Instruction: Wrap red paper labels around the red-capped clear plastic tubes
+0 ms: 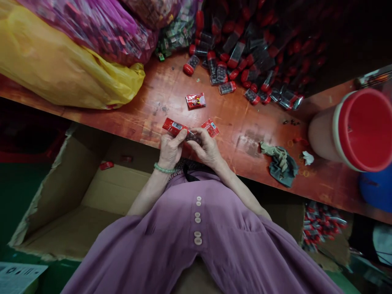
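Note:
At the near edge of the red wooden table (232, 122), my left hand (170, 149) grips a small red printed carton (173, 126) that sticks out up-left from my fingers. My right hand (206, 148) meets it from the right and pinches a small clear tube (193, 136) at the carton's end. Another red carton (210, 127) lies just behind my right hand. A third red carton (195, 100) lies flat farther back on the table. A green bead bracelet sits on my left wrist.
A heap of clear tubes with red caps (245, 53) fills the back. Yellow (61, 61) and pink (98, 28) plastic bags lie at the back left. A red-rimmed container (361, 130) lies on its side at right beside a crumpled cloth (280, 163). An open cardboard box (76, 196) stands below.

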Motion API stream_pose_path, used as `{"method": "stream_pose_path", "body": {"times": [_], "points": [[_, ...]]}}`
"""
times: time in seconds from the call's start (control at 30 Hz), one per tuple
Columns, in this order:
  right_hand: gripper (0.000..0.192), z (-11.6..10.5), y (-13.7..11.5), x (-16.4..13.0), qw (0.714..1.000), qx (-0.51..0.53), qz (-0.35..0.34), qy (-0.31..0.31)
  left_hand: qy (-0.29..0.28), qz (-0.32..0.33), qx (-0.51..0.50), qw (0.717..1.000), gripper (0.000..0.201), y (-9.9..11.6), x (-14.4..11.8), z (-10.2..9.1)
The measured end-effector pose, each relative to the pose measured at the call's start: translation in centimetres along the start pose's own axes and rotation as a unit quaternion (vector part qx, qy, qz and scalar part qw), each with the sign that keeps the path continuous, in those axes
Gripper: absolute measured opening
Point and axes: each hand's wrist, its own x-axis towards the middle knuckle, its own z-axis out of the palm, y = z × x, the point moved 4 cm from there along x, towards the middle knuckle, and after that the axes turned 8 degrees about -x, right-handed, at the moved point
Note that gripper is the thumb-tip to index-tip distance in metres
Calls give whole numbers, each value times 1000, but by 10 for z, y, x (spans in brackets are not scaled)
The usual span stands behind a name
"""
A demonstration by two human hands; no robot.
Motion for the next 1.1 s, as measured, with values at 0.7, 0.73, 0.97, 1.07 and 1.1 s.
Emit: {"method": "stream_pose_path", "body": {"times": [0.7, 0.73, 0.97, 1.07, 1.1], "points": [[35, -6, 15, -18, 999, 9, -39, 35, 65, -61, 21, 996, 47, -33, -19, -3], [34, -6, 17, -19, 998, 10, -33, 44, 62, -70, 24, 995, 46, -35, -22, -2], [26, 13, 14, -21, 995, 6, -100, 9, 32, -97, 74, 992, 38, -16, -41, -13], [38, 17, -4, -20, 978, -10, -194, -76, 63, -82, 131, 986, 37, 8, -60, -33], [41, 14, -7, -20, 971, -26, -216, -100, 84, -67, 154, 982, 38, 19, -68, -44]]}}
